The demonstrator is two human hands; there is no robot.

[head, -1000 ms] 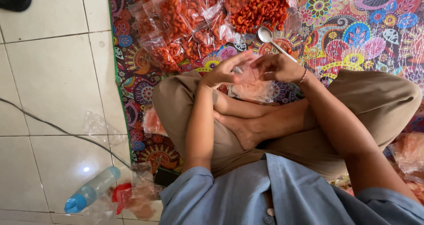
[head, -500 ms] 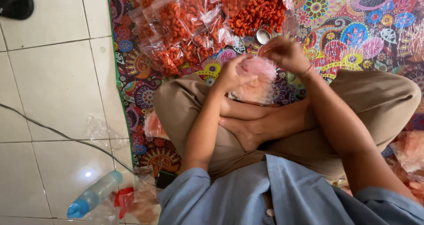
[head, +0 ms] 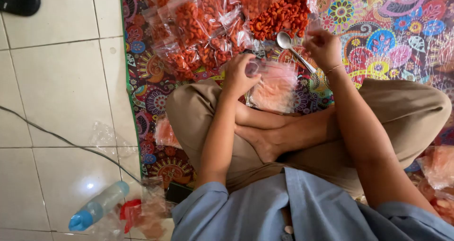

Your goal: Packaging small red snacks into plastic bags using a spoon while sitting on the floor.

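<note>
While the left hand (head: 239,74) pinches a clear pinkish plastic bag (head: 273,86), the right hand's (head: 324,46) fingers grip a shiny metal spoon (head: 294,51) (handle end).

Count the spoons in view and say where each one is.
1. The spoon lies on the patterned mat below the loose orange snacks, its handle running toward the right hand. Others could be hidden under the snack bags.

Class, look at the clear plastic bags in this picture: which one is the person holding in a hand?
The empty pinkish bag at the knees, gripped by the left hand. The snack-filled bags lie untouched on the mat.
</note>
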